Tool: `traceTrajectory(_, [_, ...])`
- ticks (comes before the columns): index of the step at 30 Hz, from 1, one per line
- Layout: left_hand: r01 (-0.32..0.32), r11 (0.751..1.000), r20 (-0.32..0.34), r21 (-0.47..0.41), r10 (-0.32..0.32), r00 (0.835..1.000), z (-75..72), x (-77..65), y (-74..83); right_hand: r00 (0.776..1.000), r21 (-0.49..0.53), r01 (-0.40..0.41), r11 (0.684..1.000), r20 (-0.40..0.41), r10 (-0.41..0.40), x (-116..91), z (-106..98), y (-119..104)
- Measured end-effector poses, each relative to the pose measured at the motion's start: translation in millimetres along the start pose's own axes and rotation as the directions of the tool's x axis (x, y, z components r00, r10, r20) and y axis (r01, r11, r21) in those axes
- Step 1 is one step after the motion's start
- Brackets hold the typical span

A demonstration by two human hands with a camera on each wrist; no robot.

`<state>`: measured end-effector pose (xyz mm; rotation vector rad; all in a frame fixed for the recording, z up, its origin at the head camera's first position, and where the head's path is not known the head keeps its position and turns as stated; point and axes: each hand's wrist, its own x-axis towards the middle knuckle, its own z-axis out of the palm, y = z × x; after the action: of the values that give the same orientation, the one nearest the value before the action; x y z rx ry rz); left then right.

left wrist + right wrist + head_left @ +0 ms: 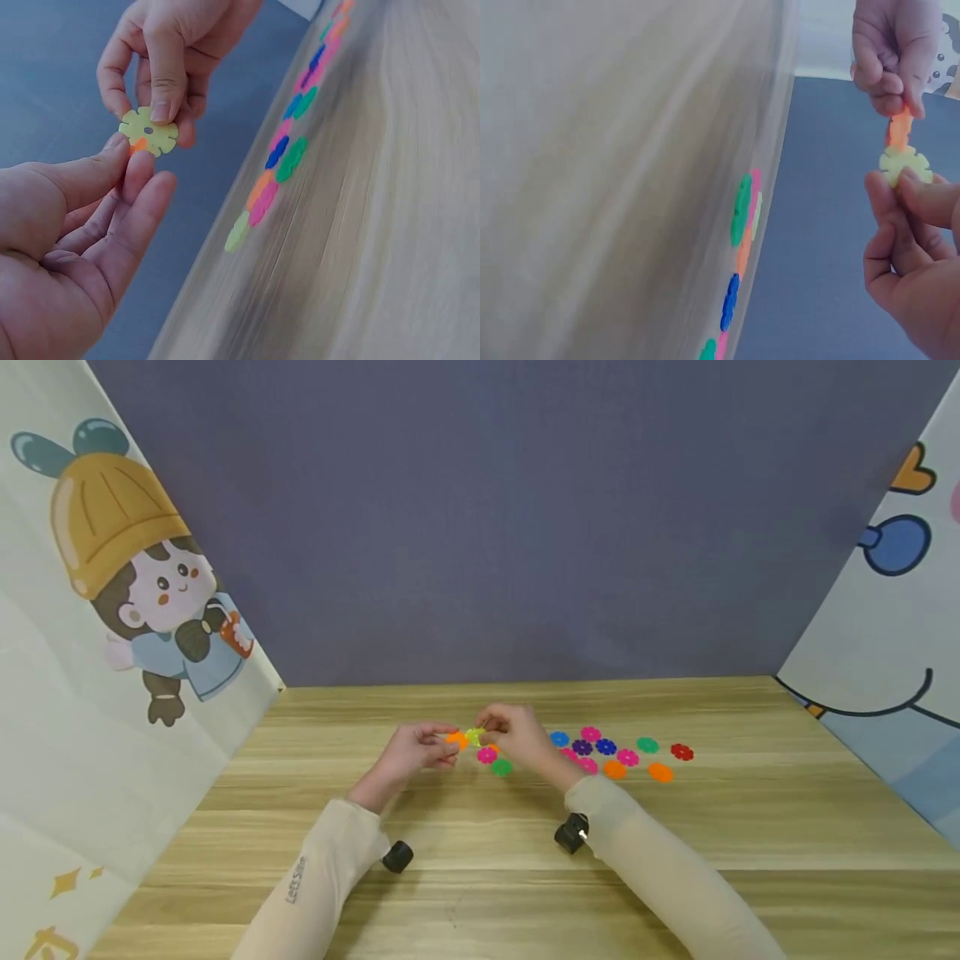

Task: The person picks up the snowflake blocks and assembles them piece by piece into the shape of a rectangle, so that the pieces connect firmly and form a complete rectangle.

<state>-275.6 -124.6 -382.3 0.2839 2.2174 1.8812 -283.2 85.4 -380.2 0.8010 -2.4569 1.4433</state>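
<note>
Above the wooden table, my left hand (415, 749) pinches an orange notched plastic disc (900, 129) between thumb and fingers. Opposite it, my right hand (516, 733) grips a pale yellow notched disc (156, 135) with a small hole in its centre. The two discs meet edge to edge, at an angle to each other, in the right wrist view. Most of the orange disc is hidden by my left fingertips in the left wrist view. Below the hands lie a pink disc (487, 756) and a green disc (502, 767).
Several more discs are scattered to the right on the wooden table (480, 877), among them a red disc (682, 752), an orange disc (661, 772) and a blue disc (559, 739). A dark blue-grey panel (525, 527) rises behind the table, with printed side walls left and right.
</note>
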Motion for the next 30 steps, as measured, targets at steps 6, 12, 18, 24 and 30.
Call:
traceTrajectory(6, [0.043, 0.991, 0.001, -0.128, -0.043, 0.999, 1.9, -4.1, -0.8, 0.999, 0.079, -0.007, 0.997, -0.047, 0.010, -7.2, 2.2, -5.7])
traceTrajectory(12, [0.045, 0.983, -0.005, -0.178, -0.047, 0.999, 5.2, -4.8, 2.4, 0.997, 0.162, 0.010, 0.987, -0.080, 0.003, -9.6, 2.2, -9.0])
traceTrajectory(18, [0.043, 0.985, 0.002, -0.167, -0.043, 0.999, 7.5, -4.0, 5.4, 0.998, 0.130, 0.026, 0.991, -0.067, -0.018, -10.1, -0.1, -10.9])
traceTrajectory(24, [0.041, 0.988, 0.007, -0.147, -0.040, 0.999, 4.9, -2.2, 3.6, 0.999, 0.095, 0.033, 0.995, -0.023, -0.031, -7.7, -1.7, -9.7])
traceTrajectory(30, [0.045, 0.989, 0.020, -0.137, -0.043, 0.999, -1.6, -1.0, -3.1, 0.999, 0.090, -0.012, 0.996, 0.041, 0.008, -8.0, 0.4, -6.2])
